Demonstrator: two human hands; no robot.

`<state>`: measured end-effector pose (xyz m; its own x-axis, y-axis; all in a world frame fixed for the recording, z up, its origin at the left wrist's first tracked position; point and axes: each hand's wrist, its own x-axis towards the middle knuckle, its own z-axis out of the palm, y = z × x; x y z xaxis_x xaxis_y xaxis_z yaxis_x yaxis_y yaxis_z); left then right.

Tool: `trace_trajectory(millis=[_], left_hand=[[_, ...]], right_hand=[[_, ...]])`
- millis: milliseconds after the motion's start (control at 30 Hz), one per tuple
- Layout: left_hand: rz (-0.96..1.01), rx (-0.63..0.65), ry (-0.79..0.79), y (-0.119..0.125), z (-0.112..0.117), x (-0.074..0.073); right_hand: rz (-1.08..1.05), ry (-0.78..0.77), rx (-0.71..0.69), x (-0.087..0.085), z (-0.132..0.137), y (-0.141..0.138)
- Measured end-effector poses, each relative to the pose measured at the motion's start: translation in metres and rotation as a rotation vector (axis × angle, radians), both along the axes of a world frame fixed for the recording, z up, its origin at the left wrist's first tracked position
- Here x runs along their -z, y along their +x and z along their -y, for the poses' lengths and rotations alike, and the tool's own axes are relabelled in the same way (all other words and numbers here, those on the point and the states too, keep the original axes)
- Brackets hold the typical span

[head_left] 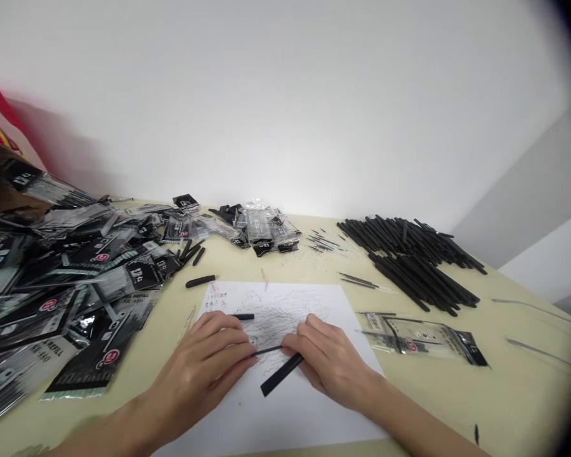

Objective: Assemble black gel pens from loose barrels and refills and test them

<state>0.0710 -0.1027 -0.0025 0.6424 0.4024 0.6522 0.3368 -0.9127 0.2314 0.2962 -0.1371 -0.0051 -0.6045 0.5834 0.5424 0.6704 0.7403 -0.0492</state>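
- While both hands are resting on the scribbled paper (314, 406), the left hand (204, 365) is pinching one end of a thin refill (268, 350), its fingers closed tight on it.
- The right hand (326, 358) is gripping the upper end of a black barrel (280, 376) with its fingers curled shut around it. The refill's other end is meeting those same fingers, and I cannot tell whether it is sitting inside the barrel.
- The refill is spanning the gap between the two sets of fingers, while the barrel is slanting down and away from under the right fingers.
- Judging by that angle, the two pieces are wanting to be brought into one line. A rod this thin is probably bending easily, so pinching it near its tip and pushing along its length, not across, is looking like the sound way.
- A short black cap (242, 316) is lying just beyond the left fingers.
- A clear packet (423, 339) is lying outside the right fingers and a stack of black barrels (409, 254) well beyond them. A heap of packets (76, 285) is covering the surface (457, 406) outside the left fingers.
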Motion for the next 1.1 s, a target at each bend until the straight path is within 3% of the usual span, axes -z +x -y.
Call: trace_trajectory(millis=[233,433,1100], left_hand=[[0.137,-0.065,-0.016,-0.009,-0.008,-0.003],[0.226,-0.135,-0.056,-0.016,-0.012,-0.01],[0.267,-0.19,-0.119,-0.017,-0.013,-0.013]], right_hand=[[-0.155,-0.084,0.186,0.0,-0.005,0.027],[-0.158,-0.063,0.341,0.001,-0.014,0.05],[-0.113,-0.057,0.376,0.0,-0.018,0.059]])
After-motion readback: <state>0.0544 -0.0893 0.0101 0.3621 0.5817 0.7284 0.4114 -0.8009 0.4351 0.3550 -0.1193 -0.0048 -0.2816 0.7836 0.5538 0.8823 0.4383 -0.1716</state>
